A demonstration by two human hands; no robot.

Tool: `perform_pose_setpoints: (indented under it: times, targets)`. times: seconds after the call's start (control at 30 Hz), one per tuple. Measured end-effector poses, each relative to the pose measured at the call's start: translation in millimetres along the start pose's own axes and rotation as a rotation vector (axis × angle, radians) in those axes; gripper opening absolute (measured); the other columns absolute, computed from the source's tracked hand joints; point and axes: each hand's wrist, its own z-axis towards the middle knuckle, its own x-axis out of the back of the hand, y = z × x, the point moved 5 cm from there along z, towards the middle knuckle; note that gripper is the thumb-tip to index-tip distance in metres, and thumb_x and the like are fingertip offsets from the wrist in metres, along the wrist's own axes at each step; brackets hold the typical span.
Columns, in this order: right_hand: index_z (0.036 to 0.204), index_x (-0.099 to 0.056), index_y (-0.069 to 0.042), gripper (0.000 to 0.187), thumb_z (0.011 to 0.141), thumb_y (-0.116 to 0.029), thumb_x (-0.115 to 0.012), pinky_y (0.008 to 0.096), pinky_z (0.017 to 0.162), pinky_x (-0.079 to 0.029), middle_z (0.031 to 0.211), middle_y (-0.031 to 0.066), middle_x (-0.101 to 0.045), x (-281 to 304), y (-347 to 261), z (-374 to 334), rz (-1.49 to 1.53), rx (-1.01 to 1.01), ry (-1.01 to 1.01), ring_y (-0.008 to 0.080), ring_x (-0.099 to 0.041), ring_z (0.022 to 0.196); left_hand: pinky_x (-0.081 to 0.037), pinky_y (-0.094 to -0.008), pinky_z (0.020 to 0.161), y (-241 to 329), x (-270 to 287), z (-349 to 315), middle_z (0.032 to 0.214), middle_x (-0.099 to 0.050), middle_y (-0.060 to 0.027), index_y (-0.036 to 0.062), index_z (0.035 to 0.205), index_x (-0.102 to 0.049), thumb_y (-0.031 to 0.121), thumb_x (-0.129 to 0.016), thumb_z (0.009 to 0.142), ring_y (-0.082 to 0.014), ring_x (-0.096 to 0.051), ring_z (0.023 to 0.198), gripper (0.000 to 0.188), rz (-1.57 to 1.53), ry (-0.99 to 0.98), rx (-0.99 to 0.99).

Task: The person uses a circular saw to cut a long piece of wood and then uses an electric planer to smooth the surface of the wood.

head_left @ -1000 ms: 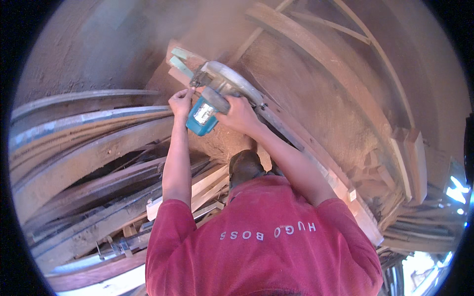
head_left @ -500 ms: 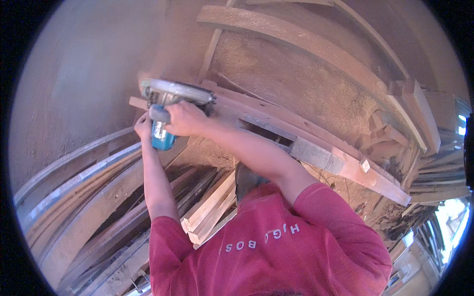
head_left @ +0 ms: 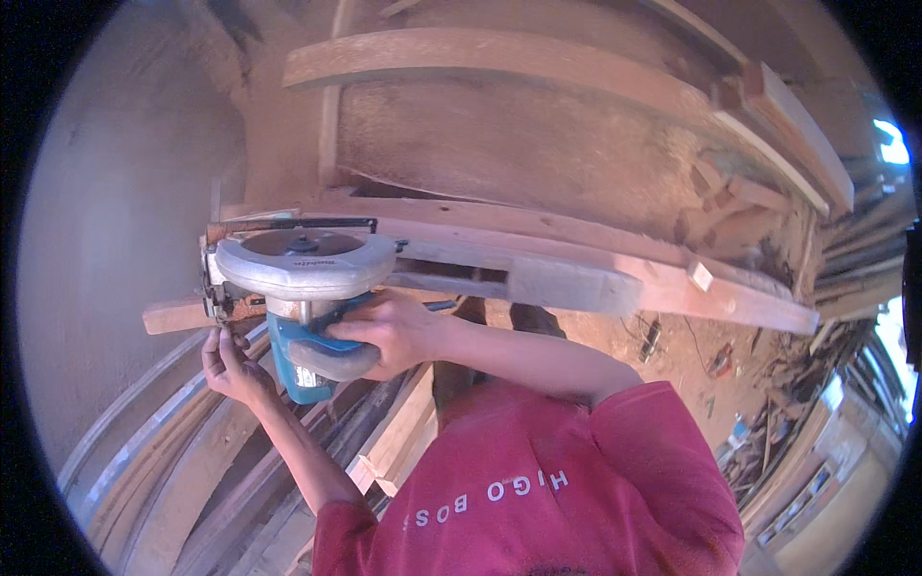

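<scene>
A circular saw [head_left: 307, 278] with a teal motor body, a silver guard and a round blade is held up on its side near the left end of the planks. My right hand [head_left: 389, 331] is closed round its rear handle. The fingertips of my left hand [head_left: 235, 370] pinch a small metal part at the edge of the saw's base plate; the part itself is mostly hidden. Just behind lies a short wooden piece [head_left: 178, 315], its end sticking out left past the saw. Long reddish planks [head_left: 567, 245] run right from behind the saw.
A greyish timber block [head_left: 574, 285] and a small wood block [head_left: 700, 276] rest along the planks. Stacked boards [head_left: 173, 442] lie at lower left. A long curved board [head_left: 499, 53] spans the back, and offcuts [head_left: 730, 187] are piled at right. Sawdust covers the ground.
The saw has come nearer and turned, so its blade and guard now show. My left hand has shifted from beside the handle to the base plate's edge. My right hand keeps its grip.
</scene>
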Motion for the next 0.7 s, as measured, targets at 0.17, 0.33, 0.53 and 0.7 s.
perform_pose_setpoints:
  times: [0.17, 0.33, 0.53, 0.7]
  targets:
    - [0.117, -0.068, -0.011, 0.057, 0.063, -0.025, -0.082, 0.0436, 0.079, -0.059, 0.103, 0.0119, -0.074, 135, -79, -79, -0.354, -0.132, 0.085, 0.0312, -0.072, 0.09, -0.053, -0.0387, 0.093, 47, -118, -69, 0.118, -0.068, -0.0183, -0.0079, 0.121, -0.062, 0.002, -0.055, 0.09, -0.0301, -0.067, 0.109, 0.034, -0.206, -0.431, -0.011]
    - [0.111, -0.07, -0.002, 0.051, 0.062, -0.014, -0.078, 0.0421, 0.081, -0.058, 0.102, 0.0169, -0.073, 260, -170, -215, -0.72, -0.37, 0.373, 0.0294, -0.073, 0.091, -0.036, -0.0499, 0.112, 29, -237, -200, 0.143, -0.054, -0.0151, 0.0091, 0.143, -0.05, 0.025, -0.082, 0.071, -0.0371, -0.047, 0.135, 0.081, 0.663, -1.083, -0.668]
    - [0.108, -0.068, 0.004, 0.045, 0.067, -0.012, -0.071, 0.0405, 0.081, -0.055, 0.095, 0.0207, -0.072, 318, -284, -458, -1.014, -0.967, 0.997, 0.0336, -0.071, 0.086, -0.035, -0.0544, 0.112, -5, -315, -283, 0.142, -0.053, -0.0118, 0.0108, 0.144, -0.044, 0.035, -0.09, 0.057, -0.0351, -0.047, 0.135, 0.102, 0.955, -1.362, -1.014]
    - [0.109, -0.069, 0.005, 0.041, 0.073, -0.013, -0.067, 0.0412, 0.084, -0.053, 0.097, 0.0166, -0.073, 295, -338, -601, -1.007, -0.979, 1.466, 0.0286, -0.07, 0.089, -0.038, -0.0535, 0.109, -3, -341, -303, 0.137, -0.056, -0.0095, 0.013, 0.143, -0.046, 0.036, -0.09, 0.058, -0.0344, -0.051, 0.129, 0.098, 1.006, -1.478, -0.919]
